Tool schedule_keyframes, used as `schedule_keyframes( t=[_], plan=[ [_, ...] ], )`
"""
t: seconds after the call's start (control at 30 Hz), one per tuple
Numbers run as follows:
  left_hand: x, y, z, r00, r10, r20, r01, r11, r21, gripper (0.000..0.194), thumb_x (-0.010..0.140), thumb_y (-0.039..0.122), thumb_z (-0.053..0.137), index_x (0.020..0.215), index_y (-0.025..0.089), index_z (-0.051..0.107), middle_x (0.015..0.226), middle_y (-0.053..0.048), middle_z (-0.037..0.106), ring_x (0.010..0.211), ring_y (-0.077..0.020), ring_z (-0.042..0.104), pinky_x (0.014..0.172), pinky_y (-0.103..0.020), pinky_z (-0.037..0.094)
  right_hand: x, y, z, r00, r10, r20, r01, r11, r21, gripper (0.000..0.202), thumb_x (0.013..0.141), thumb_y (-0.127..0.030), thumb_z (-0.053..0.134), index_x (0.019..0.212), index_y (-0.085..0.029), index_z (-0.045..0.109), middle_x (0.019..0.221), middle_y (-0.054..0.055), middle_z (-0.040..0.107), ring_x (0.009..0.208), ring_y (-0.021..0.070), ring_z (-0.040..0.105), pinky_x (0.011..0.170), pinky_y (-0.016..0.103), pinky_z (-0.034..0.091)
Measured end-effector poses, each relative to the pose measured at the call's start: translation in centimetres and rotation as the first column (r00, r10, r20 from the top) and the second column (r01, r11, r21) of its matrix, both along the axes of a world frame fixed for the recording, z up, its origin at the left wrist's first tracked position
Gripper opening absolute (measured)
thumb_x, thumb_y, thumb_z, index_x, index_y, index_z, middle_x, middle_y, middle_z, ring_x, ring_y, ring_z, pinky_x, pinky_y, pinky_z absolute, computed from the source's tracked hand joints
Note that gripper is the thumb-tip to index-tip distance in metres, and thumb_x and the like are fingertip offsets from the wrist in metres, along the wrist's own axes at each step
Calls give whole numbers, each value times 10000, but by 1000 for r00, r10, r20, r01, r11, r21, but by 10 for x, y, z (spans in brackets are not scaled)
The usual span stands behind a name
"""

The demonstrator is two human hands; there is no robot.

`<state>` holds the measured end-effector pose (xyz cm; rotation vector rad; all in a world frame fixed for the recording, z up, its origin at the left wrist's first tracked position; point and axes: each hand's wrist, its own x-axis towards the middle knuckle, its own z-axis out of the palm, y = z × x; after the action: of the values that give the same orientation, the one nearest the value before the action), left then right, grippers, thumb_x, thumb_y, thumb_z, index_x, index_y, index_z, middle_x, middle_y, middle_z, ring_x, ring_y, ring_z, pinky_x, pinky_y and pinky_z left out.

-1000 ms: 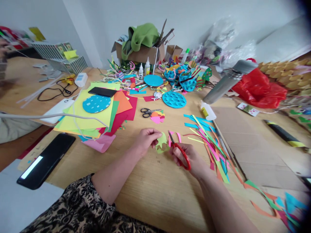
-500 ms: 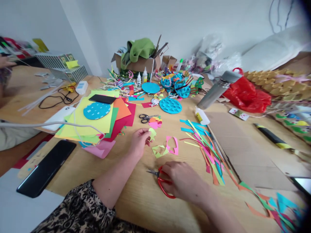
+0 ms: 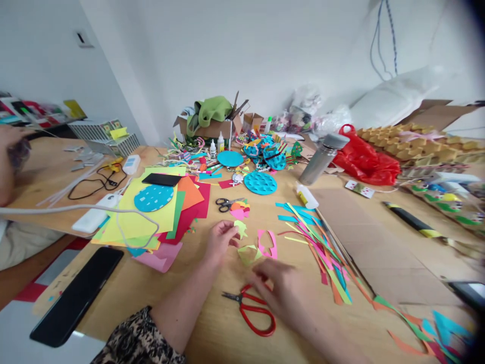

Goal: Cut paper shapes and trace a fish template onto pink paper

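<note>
One small lime-green paper cutout [image 3: 240, 228], jagged-edged.

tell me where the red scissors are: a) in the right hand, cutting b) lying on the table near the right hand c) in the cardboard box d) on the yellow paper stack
b: the red scissors lie flat on the table, blades closed, beside the blurred right hand, whose fingers are not through the handles; the left hand pinches a small green cutout.
</note>
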<state>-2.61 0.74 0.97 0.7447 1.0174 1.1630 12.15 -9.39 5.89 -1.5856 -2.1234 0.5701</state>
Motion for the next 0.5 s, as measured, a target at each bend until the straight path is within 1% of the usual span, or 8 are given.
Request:
schedule_keyframes(
  t=[0.07,0.13,0.17,0.2,0.27,0.37,0.43,0.5],
  plan=[
    [1,-1,1,999,-11,41,11,1000,-12,368,512,329,830,732,143,601,650,11,619,564,-108,580,430,-187,416,6,24,2,969,-191,-154,186,981,-44,241,880,-398,546,772,-189,602,720,60,664,626,186,609,585,289,431],
    [1,-1,2,997,-16,76,18,1000,-20,376,508,331,839,730,147,598,616,24,595,553,-101,568,429,-178,393,7,50,-1,922,-258,-289,242,966,-92,260,817,-437,607,858,-180,606,804,77,676,712,205,624,620,298,450],
    [1,-1,3,996,-21,89,23,999,-22,376,509,332,842,727,149,596,598,29,584,543,-96,556,425,-175,379,6,62,-5,907,-242,-344,203,968,-145,271,792,-437,624,857,-174,604,796,70,671,711,199,618,616,291,447],
    [1,-1,3,995,-28,99,31,999,-23,375,513,334,843,726,148,596,589,29,580,535,-92,546,423,-173,369,4,73,-9,900,-225,-374,165,969,-186,267,793,-436,607,828,-171,596,742,49,653,661,180,596,590,279,432],
    [0,0,2,993,-33,116,36,999,-24,375,523,343,843,725,143,598,589,23,585,521,-85,529,420,-172,355,-2,90,-19,905,-212,-368,130,963,-234,239,800,-397,562,696,-182,545,613,-1,570,547,135,509,517,247,369],
    [-2,3,0,993,-4,117,6,1000,-14,396,543,382,835,763,131,622,604,12,595,521,-85,531,426,-174,352,-9,106,-27,917,-204,-342,122,962,-244,206,790,-316,534,633,-187,501,568,-25,528,514,110,457,495,225,328],
    [-5,6,0,996,48,75,-50,998,22,421,563,419,819,816,129,649,630,7,607,539,-93,544,455,-186,390,-7,116,-27,929,-193,-316,116,962,-247,180,783,-286,537,639,-180,522,579,-20,558,522,110,472,502,221,331],
    [-8,9,3,994,105,-32,-102,990,94,398,603,422,790,852,134,672,686,-12,643,589,-109,576,532,-215,456,-2,127,-24,944,-184,-273,112,960,-258,165,782,-257,542,640,-173,550,578,-15,585,521,112,492,504,219,335]
  ],
)
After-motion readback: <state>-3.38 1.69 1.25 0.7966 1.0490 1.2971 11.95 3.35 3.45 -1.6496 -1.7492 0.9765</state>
